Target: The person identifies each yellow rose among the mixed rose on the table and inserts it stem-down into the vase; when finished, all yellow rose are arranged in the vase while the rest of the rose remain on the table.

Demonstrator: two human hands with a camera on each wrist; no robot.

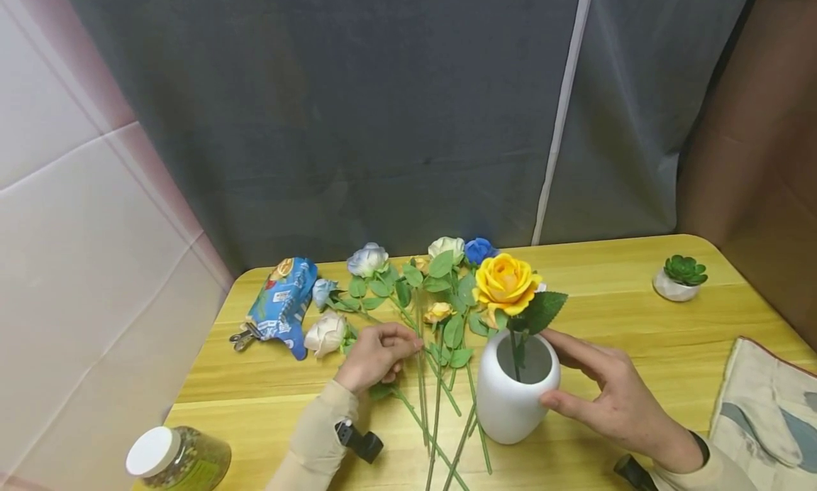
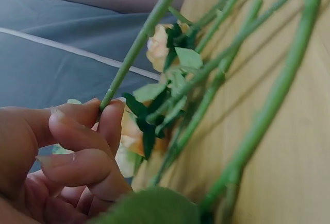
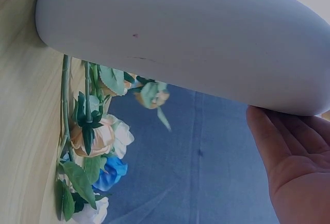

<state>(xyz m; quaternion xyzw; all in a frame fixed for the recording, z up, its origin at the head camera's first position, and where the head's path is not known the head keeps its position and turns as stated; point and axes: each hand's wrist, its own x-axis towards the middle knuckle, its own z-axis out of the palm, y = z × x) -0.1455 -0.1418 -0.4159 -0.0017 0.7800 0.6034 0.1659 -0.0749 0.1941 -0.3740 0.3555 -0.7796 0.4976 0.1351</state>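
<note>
- With the white vase (image 1: 509, 411) as the clock's centre, a lidded jar (image 1: 191, 462) lies near half past eight, a pale cloth (image 1: 762, 413) at three.
- The right hand (image 1: 615, 402) grips the vase near its rim, thumb on the near side and fingers on the far. The vase looks smooth, hard and a little slippery, likely breakable; a wide hold round its upper body should suit it.
- The left hand (image 1: 383, 352), toward ten o'clock, pinches a thin green stem (image 2: 142, 38) in its fingertips. The stem looks light and springy; which bloom it bears I cannot make out through the overlap.
- A yellow rose (image 1: 506, 284) stands in the vase, bloom above the rim at twelve; it seems top-heavy, so better held by its stem than its petals.
- A cream rose (image 1: 325, 333) and a blue packet (image 1: 281, 306) lie near half past nine. Petals look soft, easily crushed.
- Farther out: a white flower (image 1: 447, 248) at eleven, a deep blue flower (image 1: 480, 250) near half past eleven, a potted succulent (image 1: 684, 272) at two.
</note>
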